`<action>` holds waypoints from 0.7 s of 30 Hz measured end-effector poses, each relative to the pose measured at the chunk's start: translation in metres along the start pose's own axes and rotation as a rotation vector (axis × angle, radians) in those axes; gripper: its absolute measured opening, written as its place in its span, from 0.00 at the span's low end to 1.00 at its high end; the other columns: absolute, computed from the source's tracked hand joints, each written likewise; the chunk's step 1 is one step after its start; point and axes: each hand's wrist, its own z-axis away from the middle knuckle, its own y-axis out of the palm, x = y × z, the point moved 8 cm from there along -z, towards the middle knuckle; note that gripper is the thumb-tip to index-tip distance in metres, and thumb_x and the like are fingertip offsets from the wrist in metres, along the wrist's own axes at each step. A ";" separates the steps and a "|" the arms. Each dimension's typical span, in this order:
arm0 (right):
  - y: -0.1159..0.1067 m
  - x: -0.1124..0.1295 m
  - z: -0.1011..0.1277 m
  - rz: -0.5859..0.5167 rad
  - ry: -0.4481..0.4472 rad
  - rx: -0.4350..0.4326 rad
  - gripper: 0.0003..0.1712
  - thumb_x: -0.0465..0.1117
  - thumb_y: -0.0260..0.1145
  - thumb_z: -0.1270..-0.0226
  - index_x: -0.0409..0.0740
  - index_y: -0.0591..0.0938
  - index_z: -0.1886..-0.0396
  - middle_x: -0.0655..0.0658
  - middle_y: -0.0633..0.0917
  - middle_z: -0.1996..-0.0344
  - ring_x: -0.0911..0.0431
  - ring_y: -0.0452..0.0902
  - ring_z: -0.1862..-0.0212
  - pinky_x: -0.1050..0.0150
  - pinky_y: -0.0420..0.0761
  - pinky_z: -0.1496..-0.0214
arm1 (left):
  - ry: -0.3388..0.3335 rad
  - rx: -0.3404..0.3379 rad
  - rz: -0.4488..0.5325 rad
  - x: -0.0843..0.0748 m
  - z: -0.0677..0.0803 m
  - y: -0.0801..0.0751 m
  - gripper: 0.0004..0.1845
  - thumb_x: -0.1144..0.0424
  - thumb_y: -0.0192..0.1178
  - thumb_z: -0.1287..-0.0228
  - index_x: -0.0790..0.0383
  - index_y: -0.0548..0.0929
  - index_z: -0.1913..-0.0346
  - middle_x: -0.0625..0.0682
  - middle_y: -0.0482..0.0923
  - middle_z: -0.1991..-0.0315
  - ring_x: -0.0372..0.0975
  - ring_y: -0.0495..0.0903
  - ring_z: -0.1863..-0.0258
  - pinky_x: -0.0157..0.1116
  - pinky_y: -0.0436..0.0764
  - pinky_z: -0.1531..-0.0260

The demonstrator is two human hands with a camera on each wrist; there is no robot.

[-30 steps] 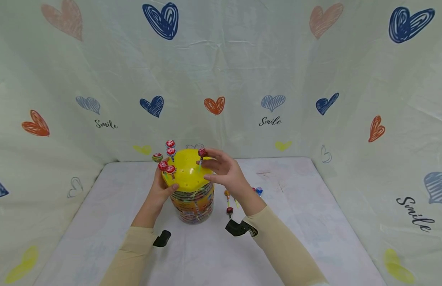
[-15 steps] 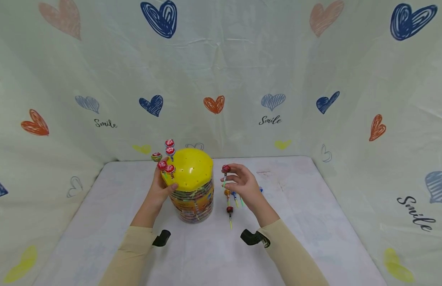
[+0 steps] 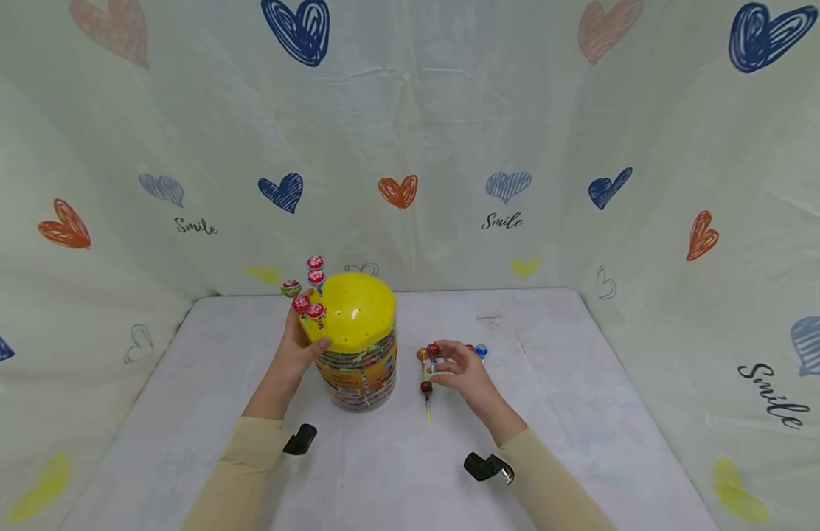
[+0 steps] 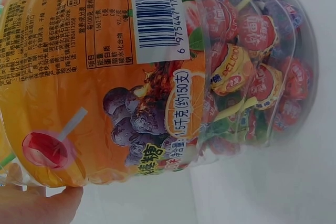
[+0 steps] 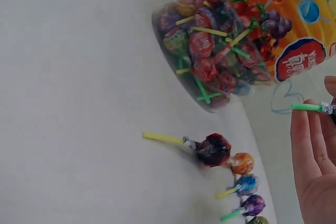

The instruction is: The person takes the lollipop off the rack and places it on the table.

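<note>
My left hand [image 3: 297, 345] grips a clear jar [image 3: 360, 383] by the side of its yellow lid [image 3: 354, 313]; the lid is dotted with small holes. Several wrapped lollipops [image 3: 315, 277] stand in the lid's left edge. In the left wrist view the jar's orange label [image 4: 100, 98] faces me, with more lollipops inside the clear base. To the right of the jar, my right hand [image 3: 464, 367] pinches a dark red lollipop [image 3: 433, 349] low over the table. Its green stick [image 5: 306, 107] shows by the fingers in the right wrist view; most of its head is cut off there.
A dark red lollipop [image 3: 426, 387] and an orange one [image 3: 421, 354] lie on the white table [image 3: 549, 442] right of the jar. A blue lollipop [image 3: 481, 350] lies behind my right hand. A heart-printed curtain [image 3: 410, 133] hangs behind and at both sides.
My right hand has moved from the lid to the right and down toward the table, carrying the dark red lollipop. My left hand has stayed on the jar.
</note>
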 end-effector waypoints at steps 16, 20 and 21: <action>-0.018 -0.041 0.012 0.081 0.107 -0.058 0.34 0.20 0.70 0.49 0.32 0.74 0.40 0.36 0.81 0.56 0.54 0.80 0.63 0.60 0.84 0.64 | 0.006 0.001 0.004 0.002 -0.001 0.000 0.40 0.61 0.60 0.31 0.43 0.47 0.24 0.53 0.55 0.28 0.44 0.57 0.31 0.49 0.50 0.28; -0.023 -0.048 0.014 0.129 0.133 -0.081 0.34 0.20 0.72 0.50 0.34 0.76 0.41 0.37 0.82 0.56 0.54 0.80 0.65 0.61 0.83 0.64 | 0.010 0.004 -0.001 0.001 -0.001 0.000 0.40 0.61 0.60 0.31 0.42 0.47 0.25 0.53 0.55 0.28 0.43 0.58 0.32 0.50 0.51 0.28; -0.023 -0.050 0.014 0.140 0.131 -0.082 0.34 0.20 0.72 0.51 0.34 0.76 0.41 0.37 0.82 0.55 0.54 0.81 0.65 0.61 0.83 0.64 | 0.009 0.004 -0.003 0.001 -0.001 0.000 0.40 0.61 0.60 0.31 0.42 0.48 0.25 0.53 0.56 0.28 0.42 0.59 0.32 0.49 0.51 0.28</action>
